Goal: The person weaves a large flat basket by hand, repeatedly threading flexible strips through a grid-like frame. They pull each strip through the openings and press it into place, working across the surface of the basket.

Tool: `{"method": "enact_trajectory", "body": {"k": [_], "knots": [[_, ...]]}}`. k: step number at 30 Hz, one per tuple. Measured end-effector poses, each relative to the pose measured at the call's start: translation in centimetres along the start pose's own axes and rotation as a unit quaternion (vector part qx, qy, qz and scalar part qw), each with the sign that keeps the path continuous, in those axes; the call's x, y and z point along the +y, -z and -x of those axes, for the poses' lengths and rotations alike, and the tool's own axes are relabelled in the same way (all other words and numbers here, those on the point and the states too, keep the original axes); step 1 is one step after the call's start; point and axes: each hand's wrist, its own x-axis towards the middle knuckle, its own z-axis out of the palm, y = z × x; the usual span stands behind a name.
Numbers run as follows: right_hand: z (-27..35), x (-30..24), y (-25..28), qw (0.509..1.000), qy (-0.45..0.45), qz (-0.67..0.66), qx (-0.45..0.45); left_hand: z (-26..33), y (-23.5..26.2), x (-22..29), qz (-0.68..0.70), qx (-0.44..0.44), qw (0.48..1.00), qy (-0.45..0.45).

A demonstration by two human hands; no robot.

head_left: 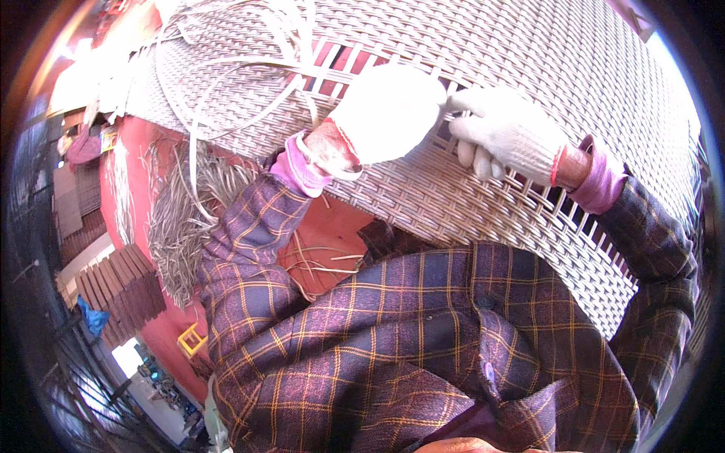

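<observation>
- Across the upper part of the view lies a pale woven panel [529,45], broken by a sparsely filled band [570,210] whose long axis slants from upper left to lower right.
- Both gloved hands meet over this band; it shows beyond the left hand at upper left and below the right hand at lower right.
- The left hand [389,113] is the nearer to the loose pale strands [194,155] looping over the panel's left side; glare hides its fingers, so what they grip cannot be told.
- The right hand [506,132] points leftward, its foremost fingers reaching the left glove's edge, the others curled down; whether a strand is pinched there cannot be told.
- Nearer the body, a plaid jacket [362,332] fills the lower middle.
- Left of the panel, a heap of thin fibres [174,219] lies on red ground [162,332], beside a small yellow frame [192,340].
</observation>
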Motion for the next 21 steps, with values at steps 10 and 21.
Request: {"method": "enact_trajectory", "body": {"k": [10, 21], "knots": [[1.1, 0.1, -0.1, 0.994, -0.004, -0.101, 0.045, 1.3, 0.2, 3.6, -0.026, 0.113, 0.989, 0.087], [7.1, 1.4, 0.5, 0.985, 0.078, -0.041, 0.15, -1.9, 1.0, 3.4, 0.059, 0.032, 0.998, -0.021]]}}
